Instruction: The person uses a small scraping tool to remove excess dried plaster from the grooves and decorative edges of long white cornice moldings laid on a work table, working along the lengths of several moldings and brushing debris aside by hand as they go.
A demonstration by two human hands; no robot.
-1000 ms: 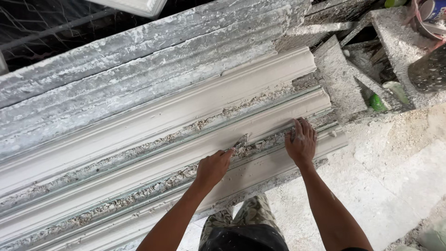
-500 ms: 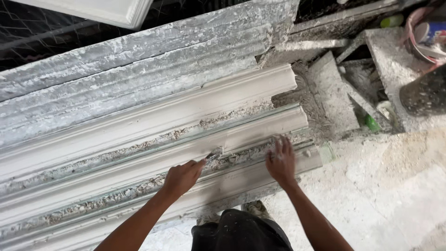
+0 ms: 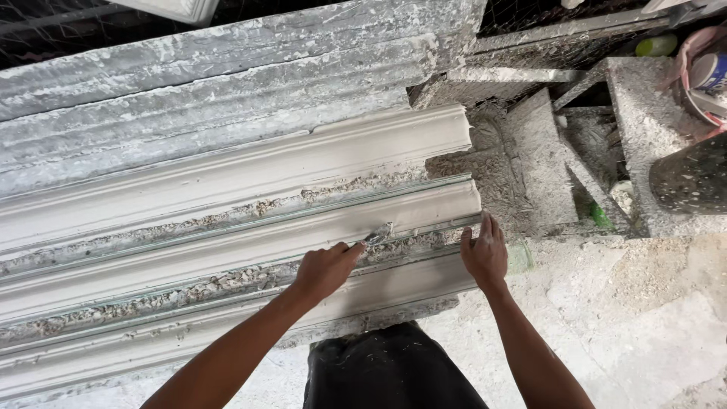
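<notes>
Gripping a small scraper, the left hand works at the crumbly seam between two long plaster mouldings. Its fingers are curled tight round the handle, and the metal tip pokes out past the thumb into the rough, gritty strip of debris that runs along the joint. That moulding is the middle one of three pale profiles lying side by side on the bench, slanting from lower left to upper right; the tool sits near its right end, just short of where the cast stops.

Resting flat, the right hand lies at the end of the near moulding, palm down, fingers spread a little and pointing away from the body. It holds nothing; it only presses on the end of the cast, close to a greenish glass edge that juts out there. The two hands are near each other but apart.

Behind the casts lie older, plaster-crusted grey slabs, stacked along the same slant. To the right stands a rough frame caked in dried plaster, with a dark speckled drum and a pink bucket at the far edge. Below, the floor is white with spilled plaster, and the person's dark, dusted clothing shows between the forearms.
</notes>
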